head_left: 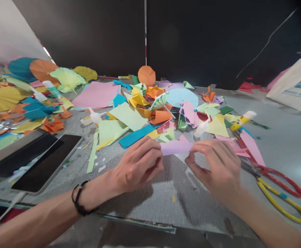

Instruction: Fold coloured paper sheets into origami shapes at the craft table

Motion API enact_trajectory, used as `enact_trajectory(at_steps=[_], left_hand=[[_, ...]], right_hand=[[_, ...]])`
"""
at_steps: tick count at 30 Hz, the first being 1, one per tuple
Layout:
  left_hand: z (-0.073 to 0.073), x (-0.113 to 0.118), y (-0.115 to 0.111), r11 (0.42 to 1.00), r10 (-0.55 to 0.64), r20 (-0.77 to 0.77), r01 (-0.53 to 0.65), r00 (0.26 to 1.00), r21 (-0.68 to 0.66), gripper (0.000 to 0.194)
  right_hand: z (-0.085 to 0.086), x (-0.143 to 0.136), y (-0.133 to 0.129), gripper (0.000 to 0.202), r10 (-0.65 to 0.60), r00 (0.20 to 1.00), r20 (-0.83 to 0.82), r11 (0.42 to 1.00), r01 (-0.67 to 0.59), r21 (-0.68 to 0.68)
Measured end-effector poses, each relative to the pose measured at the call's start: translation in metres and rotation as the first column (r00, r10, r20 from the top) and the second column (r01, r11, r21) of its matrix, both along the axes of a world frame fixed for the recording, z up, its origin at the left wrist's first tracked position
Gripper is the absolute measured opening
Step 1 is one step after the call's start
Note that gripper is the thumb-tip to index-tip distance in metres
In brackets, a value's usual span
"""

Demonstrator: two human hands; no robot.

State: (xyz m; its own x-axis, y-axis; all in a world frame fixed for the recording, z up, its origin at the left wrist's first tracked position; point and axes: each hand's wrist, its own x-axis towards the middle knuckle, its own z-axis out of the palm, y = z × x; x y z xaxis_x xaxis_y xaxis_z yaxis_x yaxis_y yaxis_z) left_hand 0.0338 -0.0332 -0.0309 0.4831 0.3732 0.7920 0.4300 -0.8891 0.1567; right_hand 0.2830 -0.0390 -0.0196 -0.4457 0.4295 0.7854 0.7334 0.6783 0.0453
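Note:
A purple paper strip stretches between my two hands, above the grey table. My left hand, with a dark band on its wrist, has its fingers curled round the strip's left end. On the other side my right hand pinches the right end between thumb and fingers. Just behind the strip lies a heap of coloured paper pieces, with a blue strip near my left hand. Scissors with red and yellow handles rest to the right of my right hand.
A phone with a cable lies at the left, near a dark case. Glue bottles and a yellow glue stick lie among the scraps. A white bag stands at the back right. A dark panel rises behind.

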Motion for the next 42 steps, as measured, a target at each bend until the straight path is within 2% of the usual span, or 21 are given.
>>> enact_trajectory(at_steps=[5, 8, 11, 14, 20, 23, 27, 30, 36, 42], left_hand=[[0.000, 0.001, -0.001, 0.995, 0.035, 0.129, -0.023, 0.991, -0.096, 0.018], [-0.001, 0.002, -0.001, 0.985, 0.045, 0.182, -0.014, 0.982, -0.172, 0.018], [-0.003, 0.004, -0.004, 0.974, -0.035, 0.166, 0.071, 0.986, -0.217, 0.019], [-0.005, 0.005, -0.007, 0.966, -0.117, 0.141, 0.146, 0.983, -0.214, 0.022], [-0.003, 0.004, -0.007, 0.956, -0.131, 0.046, 0.138, 0.990, -0.258, 0.019], [-0.003, 0.000, -0.001, 0.962, -0.069, 0.052, 0.080, 0.996, -0.261, 0.017], [-0.004, -0.007, 0.011, 0.954, 0.107, 0.092, -0.076, 0.990, -0.292, 0.018], [-0.003, -0.009, 0.015, 0.947, 0.168, 0.131, -0.123, 0.977, -0.296, 0.016], [-0.001, -0.003, 0.003, 0.973, 0.026, 0.119, 0.002, 0.993, -0.233, 0.016], [-0.006, -0.001, 0.005, 0.964, -0.109, 0.079, 0.124, 0.991, -0.234, 0.011]], right_hand=[[0.000, 0.003, 0.004, 0.020, -0.031, 0.995, -0.092, 0.997, 0.037, 0.061], [-0.003, -0.004, 0.000, 0.029, 0.091, 0.993, -0.070, 0.995, -0.089, 0.040], [-0.007, -0.014, -0.009, 0.028, 0.214, 0.976, 0.045, 0.976, -0.211, -0.060], [-0.008, -0.018, -0.015, 0.022, 0.247, 0.965, 0.087, 0.964, -0.236, -0.120], [-0.004, -0.012, -0.017, 0.027, 0.214, 0.967, 0.136, 0.977, -0.211, -0.038], [0.000, -0.007, -0.013, 0.024, 0.162, 0.980, 0.118, 0.986, -0.164, 0.006], [0.008, 0.001, -0.004, 0.024, 0.075, 0.997, 0.000, 0.990, -0.075, 0.118], [0.009, 0.001, -0.001, 0.025, 0.071, 0.997, -0.041, 0.992, -0.066, 0.110], [-0.002, -0.004, -0.005, 0.022, 0.145, 0.989, -0.007, 0.989, -0.145, -0.021], [-0.004, -0.008, -0.006, 0.024, 0.185, 0.983, -0.007, 0.982, -0.186, -0.044]])
